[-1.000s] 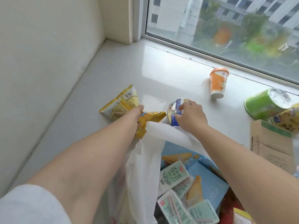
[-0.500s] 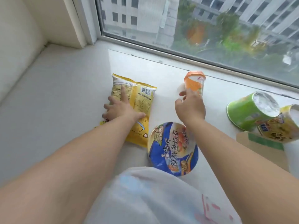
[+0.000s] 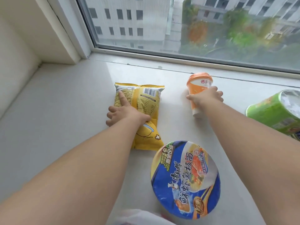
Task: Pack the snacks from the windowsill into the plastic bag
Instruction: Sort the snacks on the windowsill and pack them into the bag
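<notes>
1. The left hand (image 3: 125, 113) grips the yellow snack bag (image 3: 146, 111) lying flat on the windowsill (image 3: 65, 111), index finger stretched along its back (barcode side up).
2. The right hand (image 3: 205, 99) wraps around the orange cup (image 3: 198, 88), which stands near the window frame.
3. A blue noodle bowl (image 3: 185, 179) sits nearer the camera, between both forearms.
4. A green cup (image 3: 276, 112) lies tipped at right; the plastic bag (image 3: 141, 218) edges the bottom.
</notes>
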The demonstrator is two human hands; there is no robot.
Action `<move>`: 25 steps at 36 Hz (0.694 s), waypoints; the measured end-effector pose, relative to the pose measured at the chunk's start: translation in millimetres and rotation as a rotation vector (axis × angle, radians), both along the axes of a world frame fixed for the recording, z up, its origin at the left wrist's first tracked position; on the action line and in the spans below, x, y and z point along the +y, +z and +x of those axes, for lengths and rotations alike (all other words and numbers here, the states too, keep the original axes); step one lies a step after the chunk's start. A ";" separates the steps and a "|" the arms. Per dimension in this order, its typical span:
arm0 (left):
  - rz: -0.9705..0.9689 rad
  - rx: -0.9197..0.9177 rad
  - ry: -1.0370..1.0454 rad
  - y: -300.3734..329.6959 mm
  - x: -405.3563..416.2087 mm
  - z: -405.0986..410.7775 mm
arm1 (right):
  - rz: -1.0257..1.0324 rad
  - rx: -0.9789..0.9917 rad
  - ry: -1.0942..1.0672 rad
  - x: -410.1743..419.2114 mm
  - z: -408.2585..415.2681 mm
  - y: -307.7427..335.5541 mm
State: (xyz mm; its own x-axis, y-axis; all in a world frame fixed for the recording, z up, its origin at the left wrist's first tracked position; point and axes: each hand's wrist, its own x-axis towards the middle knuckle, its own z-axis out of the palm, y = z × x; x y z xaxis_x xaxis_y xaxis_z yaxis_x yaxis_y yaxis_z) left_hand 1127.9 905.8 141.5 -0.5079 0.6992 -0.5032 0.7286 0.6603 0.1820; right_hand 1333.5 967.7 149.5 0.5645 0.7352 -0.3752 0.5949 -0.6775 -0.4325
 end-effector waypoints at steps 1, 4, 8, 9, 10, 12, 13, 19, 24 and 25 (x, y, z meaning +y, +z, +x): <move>0.017 -0.011 0.019 0.8 -0.2 -0.6 | -0.002 0.010 0.001 -0.1 -1.3 0.0; 0.103 -0.046 0.080 2.4 -6.9 -5.0 | -0.005 0.010 0.049 -14.3 -8.1 -3.9; 0.293 -0.108 0.119 4.1 -39.9 0.5 | -0.064 0.004 0.131 -47.6 -19.7 -3.4; 0.313 -0.136 0.134 5.6 -48.5 3.1 | -0.090 0.042 0.119 -54.4 -21.6 0.8; 0.325 -0.162 0.151 7.8 -55.5 4.6 | -0.111 0.080 0.100 -61.1 -23.2 6.7; 0.339 -0.210 0.190 14.4 -66.2 4.2 | -0.116 0.154 0.057 -76.2 -24.8 20.4; 0.343 -0.231 0.211 20.0 -70.5 2.7 | -0.099 0.187 0.037 -86.4 -25.9 28.8; 0.367 -0.269 0.304 76.4 -100.6 -6.3 | 0.106 0.218 0.088 -150.2 -32.5 99.0; 0.572 -0.349 0.187 154.8 -113.7 -10.9 | 0.355 0.350 0.042 -200.9 -26.2 168.7; 0.639 -0.376 0.173 171.2 -118.5 -12.3 | 0.377 0.409 0.017 -214.4 -25.2 178.3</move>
State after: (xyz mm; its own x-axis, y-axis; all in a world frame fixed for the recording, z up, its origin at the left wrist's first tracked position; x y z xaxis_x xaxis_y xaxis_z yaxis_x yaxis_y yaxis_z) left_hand 1115.6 787.3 312.7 -0.5111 0.8385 -0.1887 0.4371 0.4427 0.7829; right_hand 1308.3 753.3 327.9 0.4153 0.8686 -0.2702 0.3370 -0.4228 -0.8412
